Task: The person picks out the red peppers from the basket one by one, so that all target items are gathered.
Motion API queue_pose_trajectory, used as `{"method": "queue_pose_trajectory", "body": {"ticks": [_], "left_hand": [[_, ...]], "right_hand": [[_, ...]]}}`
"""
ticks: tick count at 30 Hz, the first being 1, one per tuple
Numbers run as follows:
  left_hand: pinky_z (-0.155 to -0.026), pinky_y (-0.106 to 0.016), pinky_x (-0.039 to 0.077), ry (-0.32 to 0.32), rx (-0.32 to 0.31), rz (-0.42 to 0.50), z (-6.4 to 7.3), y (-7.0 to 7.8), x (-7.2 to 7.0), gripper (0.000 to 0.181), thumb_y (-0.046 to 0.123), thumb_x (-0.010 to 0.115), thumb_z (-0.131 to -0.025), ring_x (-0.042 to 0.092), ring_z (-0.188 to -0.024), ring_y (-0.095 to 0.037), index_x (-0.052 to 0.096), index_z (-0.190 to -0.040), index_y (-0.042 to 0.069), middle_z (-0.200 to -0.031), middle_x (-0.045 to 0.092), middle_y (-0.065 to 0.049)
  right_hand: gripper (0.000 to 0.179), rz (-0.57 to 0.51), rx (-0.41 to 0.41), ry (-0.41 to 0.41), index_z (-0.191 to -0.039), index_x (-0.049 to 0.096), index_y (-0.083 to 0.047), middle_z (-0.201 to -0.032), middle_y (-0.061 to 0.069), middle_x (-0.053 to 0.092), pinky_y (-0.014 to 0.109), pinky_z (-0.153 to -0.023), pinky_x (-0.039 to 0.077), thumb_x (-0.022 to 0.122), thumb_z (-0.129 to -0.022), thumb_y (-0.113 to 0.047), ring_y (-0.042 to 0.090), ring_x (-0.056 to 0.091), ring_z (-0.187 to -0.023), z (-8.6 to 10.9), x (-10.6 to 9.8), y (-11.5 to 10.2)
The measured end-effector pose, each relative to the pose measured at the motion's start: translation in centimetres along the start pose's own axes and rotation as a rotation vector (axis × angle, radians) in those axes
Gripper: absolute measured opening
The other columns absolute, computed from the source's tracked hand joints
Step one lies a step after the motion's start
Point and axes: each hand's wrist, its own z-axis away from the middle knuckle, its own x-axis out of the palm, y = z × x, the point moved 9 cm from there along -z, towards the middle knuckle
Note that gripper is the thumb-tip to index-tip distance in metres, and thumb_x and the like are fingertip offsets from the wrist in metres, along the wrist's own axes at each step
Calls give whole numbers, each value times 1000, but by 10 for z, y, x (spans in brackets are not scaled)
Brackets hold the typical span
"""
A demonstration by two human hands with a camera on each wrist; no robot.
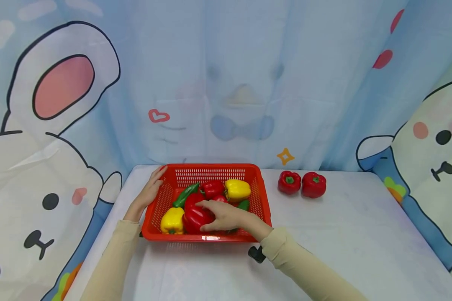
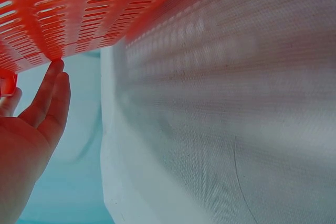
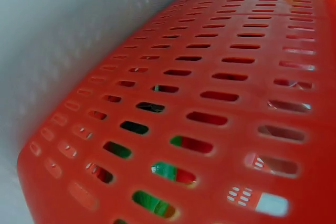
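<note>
A red plastic basket (image 1: pixel 207 238) with slotted walls holds several peppers. Over its front middle, my right hand (image 1: pixel 224 215) grips a large red bell pepper (image 1: pixel 196 218), thumb and fingers on either side of it. That hand is hidden in the right wrist view, where the slotted basket wall (image 3: pixel 226 77) fills most of the picture. At the basket's left side, my left hand (image 1: pixel 148 192) touches the rim with extended fingers. The left wrist view shows this hand (image 2: pixel 31 135) with straight fingers against the basket's outer wall (image 2: pixel 79 19).
Inside the basket lie yellow bell peppers (image 1: pixel 172 220) (image 1: pixel 237 190), a long green pepper (image 1: pixel 186 195) and a smaller red pepper (image 1: pixel 212 189). Two red bell peppers (image 1: pixel 289 182) (image 1: pixel 314 184) stand right of the basket on the white table (image 1: pixel 342 234). A printed curtain (image 1: pixel 309 104) hangs behind.
</note>
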Motion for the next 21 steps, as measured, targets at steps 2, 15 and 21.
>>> {"method": "queue_pose_trajectory", "body": {"ticks": [2,15,21], "left_hand": [[-113,-64,7,4,1,0,-4,-12,-1,53,-8,24,-99,2,-144,-49,18,-151,-13,-158,1,-32],[-113,-63,8,3,-5,-2,-2,-5,1,52,-7,24,-100,2,-144,-49,18,-151,-14,-158,1,-33],[-113,-63,10,-13,-26,-21,5,13,1,52,-8,25,-99,3,-145,-49,18,-151,-14,-158,2,-33]], "right_hand": [[74,-6,5,3,-148,43,-22,-136,1,54,35,-88,52,76,-84,-39,18,49,-120,-1,1,1],[83,-26,-6,94,-149,40,-22,-135,1,54,35,-85,54,81,-78,-37,18,50,-119,1,-7,2],[87,-171,-77,224,-152,36,-21,-134,3,54,36,-86,54,81,-79,-31,20,52,-117,7,-36,2]]}}
